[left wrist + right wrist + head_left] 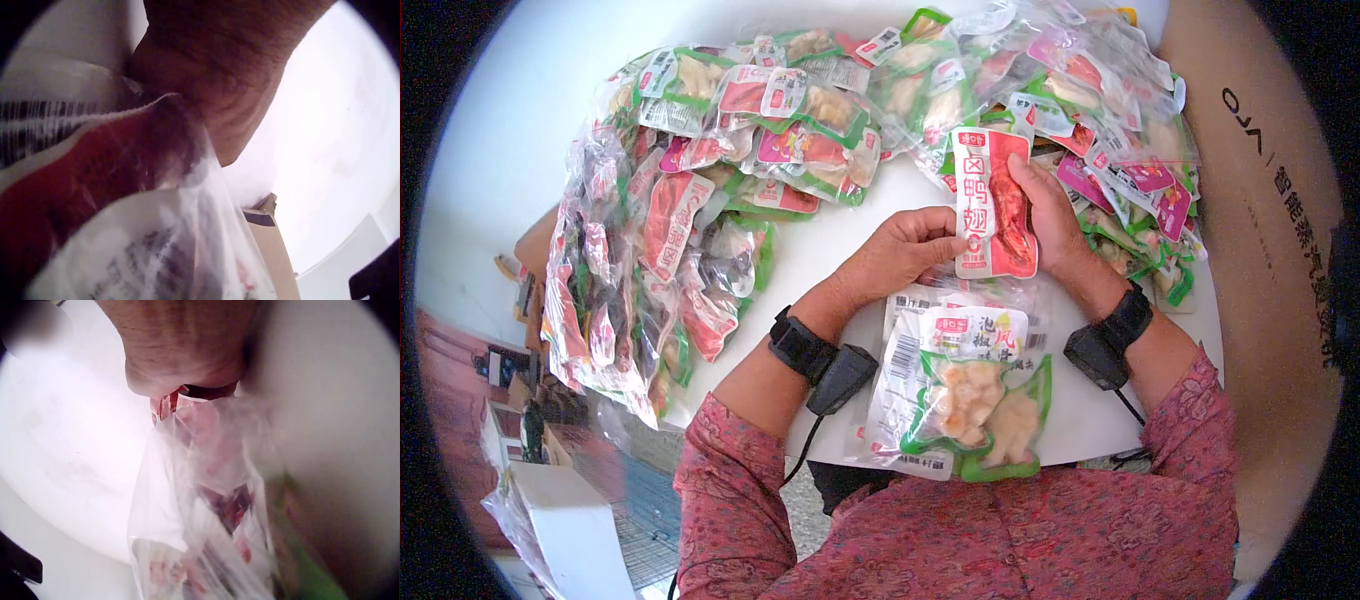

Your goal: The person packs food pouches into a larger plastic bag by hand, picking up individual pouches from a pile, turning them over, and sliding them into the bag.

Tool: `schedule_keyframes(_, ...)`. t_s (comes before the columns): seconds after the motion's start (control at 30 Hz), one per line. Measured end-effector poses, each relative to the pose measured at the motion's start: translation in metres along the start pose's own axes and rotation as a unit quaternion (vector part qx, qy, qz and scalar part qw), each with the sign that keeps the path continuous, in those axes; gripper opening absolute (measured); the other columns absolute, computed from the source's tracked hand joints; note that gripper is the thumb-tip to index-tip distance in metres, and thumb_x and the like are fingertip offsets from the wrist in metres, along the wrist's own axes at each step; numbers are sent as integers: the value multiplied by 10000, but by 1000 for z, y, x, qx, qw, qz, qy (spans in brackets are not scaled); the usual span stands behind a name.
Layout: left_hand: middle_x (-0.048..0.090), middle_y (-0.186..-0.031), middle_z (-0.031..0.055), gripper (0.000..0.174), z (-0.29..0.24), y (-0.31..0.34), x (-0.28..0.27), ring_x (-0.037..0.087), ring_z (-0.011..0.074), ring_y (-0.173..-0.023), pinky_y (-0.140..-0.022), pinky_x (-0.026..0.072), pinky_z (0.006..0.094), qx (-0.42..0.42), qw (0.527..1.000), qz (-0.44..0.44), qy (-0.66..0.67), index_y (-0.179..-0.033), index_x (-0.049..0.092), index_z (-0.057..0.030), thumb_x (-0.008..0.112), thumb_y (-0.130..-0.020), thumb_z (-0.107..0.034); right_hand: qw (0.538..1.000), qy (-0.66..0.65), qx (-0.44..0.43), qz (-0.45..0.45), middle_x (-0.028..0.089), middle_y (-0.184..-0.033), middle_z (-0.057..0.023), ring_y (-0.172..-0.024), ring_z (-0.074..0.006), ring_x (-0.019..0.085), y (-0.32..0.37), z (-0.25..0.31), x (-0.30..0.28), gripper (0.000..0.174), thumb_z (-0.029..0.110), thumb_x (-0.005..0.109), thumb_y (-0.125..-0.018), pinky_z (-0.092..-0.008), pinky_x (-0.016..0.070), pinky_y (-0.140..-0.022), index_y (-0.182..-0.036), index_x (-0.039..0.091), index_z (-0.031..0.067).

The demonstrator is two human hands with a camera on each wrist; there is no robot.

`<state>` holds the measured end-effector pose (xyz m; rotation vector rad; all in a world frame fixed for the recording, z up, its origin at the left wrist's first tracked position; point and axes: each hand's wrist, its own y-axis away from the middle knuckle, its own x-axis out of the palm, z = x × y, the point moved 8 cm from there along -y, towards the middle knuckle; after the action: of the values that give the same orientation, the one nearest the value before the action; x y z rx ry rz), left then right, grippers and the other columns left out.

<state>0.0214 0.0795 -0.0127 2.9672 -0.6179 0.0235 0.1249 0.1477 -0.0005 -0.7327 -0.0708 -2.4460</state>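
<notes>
A red-and-white food packet (974, 215) with a picture of dark red meat stands upright between the hands in the head view. The right hand (1055, 225) grips its right edge, thumb on the front. At the lower left edge, the left hand (905, 250) pinches the packet with its thumb in front and its fingers curled. Just below, near the person's body, lies a clear plastic bag (880, 415) with green-edged packets of pale chicken feet (965, 400) in it. In the right wrist view, clear plastic (169, 506) hangs close under the right hand.
Bagged packets (670, 225) lie heaped along the left and back of the white table (840, 235). Another heap (1140, 150) fills the back right. A large cardboard box (1260, 300) stands along the right side. At lower left is a white box (565, 530).
</notes>
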Motion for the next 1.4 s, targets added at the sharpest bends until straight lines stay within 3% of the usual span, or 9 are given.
schedule_keyframes(0.13,477,-674,-92,76,1,0,-1,396,-13,-532,-456,353,142,-6,1000,2,-1,-853,571,-90,541,-845,-159,999,48,-3,-17,595,-892,-72,-750,-140,596,-4,-3,-8,294,268,422,-891,-274,495,-673,-1009,503,12)
schedule_keyframes(0.3,487,-685,-90,97,-2,0,2,402,-13,-539,-459,359,144,15,1000,12,-2,-852,578,-85,538,-849,-173,1000,18,3,-21,594,-887,-68,-754,-138,595,-6,-7,-10,308,289,426,-890,-272,488,-686,-1011,501,16)
schedule_keyframes(0.4,465,-644,-99,141,-3,0,2,394,-21,-523,-439,331,138,14,1000,-11,-11,-827,568,-110,525,-858,-240,999,39,7,-8,592,-899,-71,-764,-140,594,-4,-5,-8,314,293,427,-890,-271,486,-695,-1017,500,14)
schedule_keyframes(0.47,476,-652,-94,168,-3,3,-2,396,-19,-522,-439,336,138,-16,999,-37,-7,-891,564,-106,502,-869,-260,999,49,6,-8,591,-902,-73,-768,-138,591,-3,-4,-5,315,292,428,-890,-269,485,-698,-1021,499,14)
schedule_keyframes(0.67,475,-673,-93,253,-3,1,-7,395,-14,-527,-441,329,131,21,998,-59,-10,-1057,527,-101,467,-886,-277,995,99,8,6,587,-912,-78,-776,-126,581,1,-4,2,334,309,435,-889,-259,479,-710,-1031,496,13)
schedule_keyframes(0.87,475,-685,-60,314,-4,3,-8,402,16,-542,-458,368,157,25,998,-48,13,-1099,523,-69,437,-893,-289,994,110,13,23,582,-923,-71,-793,-120,572,2,-6,7,337,318,432,-891,-258,475,-714,-1030,496,18)
schedule_keyframes(1.17,453,-640,-53,310,2,2,-11,398,24,-520,-444,353,169,14,997,-66,33,-937,545,-57,407,-900,-332,990,131,11,44,576,-955,-76,-819,-125,568,3,-4,12,345,309,424,-896,-266,466,-747,-1059,480,10)
schedule_keyframes(1.27,535,-723,-35,333,4,0,-12,463,27,-550,-473,411,169,12,998,-55,11,-1051,529,-68,391,-907,-335,991,129,11,45,577,-957,-76,-818,-126,569,3,-5,11,337,296,422,-899,-265,467,-744,-1064,480,9)
schedule_keyframes(1.4,540,-721,-22,334,5,-3,-11,475,35,-557,-477,410,173,35,997,-43,62,-1035,531,-57,380,-906,-325,993,108,21,36,584,-946,-76,-803,-122,575,2,-9,6,329,285,425,-899,-256,472,-729,-1062,488,6)
